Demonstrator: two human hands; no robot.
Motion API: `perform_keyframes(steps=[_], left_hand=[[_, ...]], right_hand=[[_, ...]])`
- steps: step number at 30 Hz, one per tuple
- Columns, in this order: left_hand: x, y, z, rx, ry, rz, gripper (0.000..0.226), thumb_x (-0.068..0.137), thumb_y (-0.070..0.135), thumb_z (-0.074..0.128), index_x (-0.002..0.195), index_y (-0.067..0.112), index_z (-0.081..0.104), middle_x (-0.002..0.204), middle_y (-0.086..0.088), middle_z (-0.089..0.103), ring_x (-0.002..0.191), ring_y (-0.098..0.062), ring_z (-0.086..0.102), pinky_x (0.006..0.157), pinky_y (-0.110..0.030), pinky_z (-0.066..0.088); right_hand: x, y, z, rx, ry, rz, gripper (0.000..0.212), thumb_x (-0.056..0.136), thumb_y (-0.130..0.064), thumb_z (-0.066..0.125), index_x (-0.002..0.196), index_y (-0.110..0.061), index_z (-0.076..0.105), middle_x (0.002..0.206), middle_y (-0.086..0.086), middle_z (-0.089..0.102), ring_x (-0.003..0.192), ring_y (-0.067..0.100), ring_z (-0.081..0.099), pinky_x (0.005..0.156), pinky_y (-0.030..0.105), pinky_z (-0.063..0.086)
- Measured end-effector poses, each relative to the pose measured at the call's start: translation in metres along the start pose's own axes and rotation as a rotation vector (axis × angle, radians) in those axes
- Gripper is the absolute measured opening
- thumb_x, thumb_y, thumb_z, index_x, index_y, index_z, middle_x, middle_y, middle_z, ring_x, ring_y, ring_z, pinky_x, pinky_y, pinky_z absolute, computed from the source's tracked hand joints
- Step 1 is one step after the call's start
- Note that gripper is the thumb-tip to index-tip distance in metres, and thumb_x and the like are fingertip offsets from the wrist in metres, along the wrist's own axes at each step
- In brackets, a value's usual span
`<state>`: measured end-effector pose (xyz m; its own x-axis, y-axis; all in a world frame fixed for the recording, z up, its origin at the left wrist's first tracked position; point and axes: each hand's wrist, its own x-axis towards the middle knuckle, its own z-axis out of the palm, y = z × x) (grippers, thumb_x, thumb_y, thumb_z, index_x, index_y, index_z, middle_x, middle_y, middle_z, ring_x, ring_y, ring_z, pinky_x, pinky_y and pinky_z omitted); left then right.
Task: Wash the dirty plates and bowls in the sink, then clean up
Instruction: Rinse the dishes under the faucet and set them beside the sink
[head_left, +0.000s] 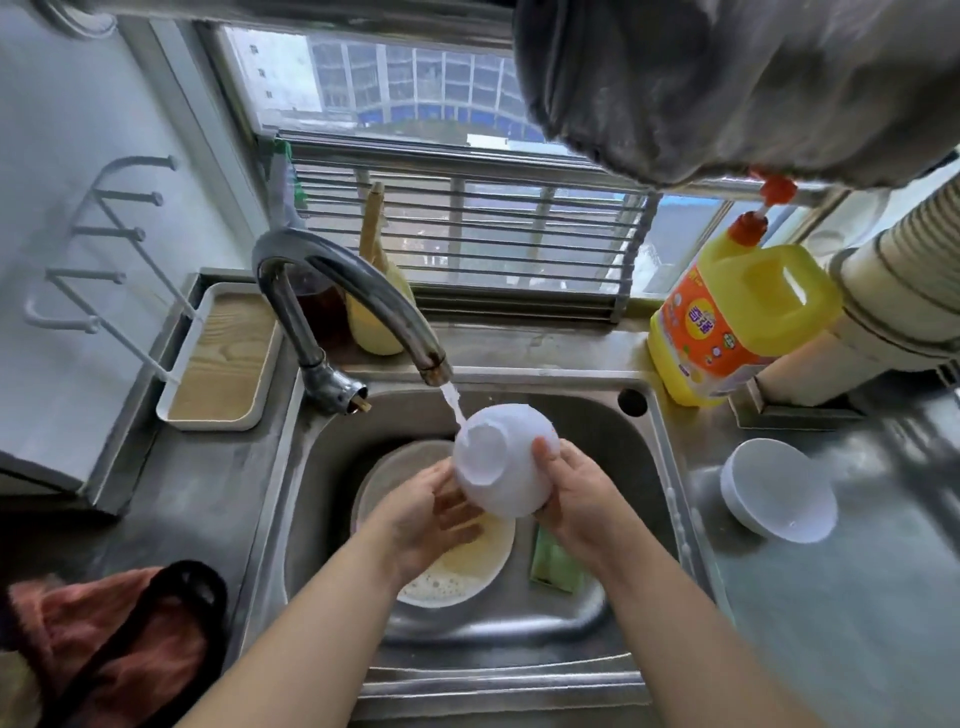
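Note:
Over the steel sink (644, 467) I hold a white bowl (498, 467) tipped with its base toward me. Water from the curved faucet (374, 306) runs onto its base. My right hand (576, 493) grips the bowl's right side, thumb on the outside. Under the bowl's left edge, my left hand (431, 514) supports it with spread fingers. Below my hands a dirty plate (467, 571) with foamy brownish water lies in the basin. A green sponge (553, 564) lies in the basin at the right.
A white bowl (779, 488) sits upside down on the right counter. The yellow detergent bottle (732, 322) stands at the back right beside stacked paper cups (904, 291). A tray with a white rack (223, 358) stands at the left. A reddish cloth (104, 639) lies at the bottom left.

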<state>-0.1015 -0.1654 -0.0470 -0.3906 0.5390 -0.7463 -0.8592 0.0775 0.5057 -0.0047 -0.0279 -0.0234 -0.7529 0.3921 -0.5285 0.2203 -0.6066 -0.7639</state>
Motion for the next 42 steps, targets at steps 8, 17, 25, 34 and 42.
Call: perform_keyframes(steps=[8, 17, 25, 34, 42], left_hand=[[0.013, -0.038, 0.01, 0.409, 0.148, -0.027, 0.045, 0.085, 0.051, 0.059, 0.126, 0.033, 0.054, 0.124, 0.002, 0.061, 0.11, -0.022, 0.054, 0.098, -0.045, 0.037], [0.007, -0.052, 0.063, 0.294, -0.007, -0.103, 0.038, 0.1, 0.043, 0.04, 0.107, 0.012, 0.061, 0.091, -0.009, 0.064, 0.077, -0.023, 0.057, 0.065, -0.032, 0.044], [0.015, -0.05, 0.117, 0.377, -0.12, -0.027, 0.014, 0.101, 0.022, 0.044, 0.102, 0.018, 0.057, 0.099, -0.005, 0.064, 0.085, -0.023, 0.061, 0.069, -0.032, 0.044], [0.035, -0.07, 0.023, 0.454, 0.295, -0.066, 0.018, 0.099, 0.007, 0.043, 0.114, 0.005, 0.053, 0.096, -0.014, 0.06, 0.083, -0.029, 0.058, 0.071, -0.035, 0.045], [0.032, -0.063, -0.034, 0.364, 0.429, -0.107, 0.016, 0.1, 0.012, 0.043, 0.111, 0.004, 0.052, 0.088, -0.011, 0.058, 0.073, -0.024, 0.056, 0.063, -0.032, 0.044]], right_hand=[[-0.01, 0.052, -0.026, 0.055, 0.186, 0.255, 0.037, 0.101, -0.029, 0.044, 0.119, 0.001, 0.057, 0.117, 0.021, 0.065, 0.103, 0.032, 0.062, 0.08, 0.042, 0.053], [-0.056, 0.013, -0.063, -0.278, 0.178, 0.019, 0.017, 0.1, -0.024, 0.05, 0.107, -0.011, 0.058, 0.094, 0.003, 0.065, 0.078, 0.009, 0.063, 0.066, 0.025, 0.052], [-0.12, -0.061, -0.121, -1.049, 0.451, -0.548, 0.005, 0.086, -0.013, 0.069, 0.081, -0.013, 0.067, 0.068, -0.009, 0.063, 0.066, -0.003, 0.056, 0.065, 0.008, 0.04], [-0.06, -0.038, -0.201, -1.5, 0.694, -0.566, 0.018, 0.074, -0.013, 0.057, 0.057, -0.015, 0.053, 0.056, 0.008, 0.06, 0.053, 0.031, 0.053, 0.066, 0.042, 0.049], [-0.053, -0.023, -0.205, -1.728, 0.728, -0.5, 0.029, 0.082, -0.022, 0.043, 0.069, -0.008, 0.065, 0.065, 0.012, 0.062, 0.063, 0.035, 0.06, 0.064, 0.038, 0.041]])
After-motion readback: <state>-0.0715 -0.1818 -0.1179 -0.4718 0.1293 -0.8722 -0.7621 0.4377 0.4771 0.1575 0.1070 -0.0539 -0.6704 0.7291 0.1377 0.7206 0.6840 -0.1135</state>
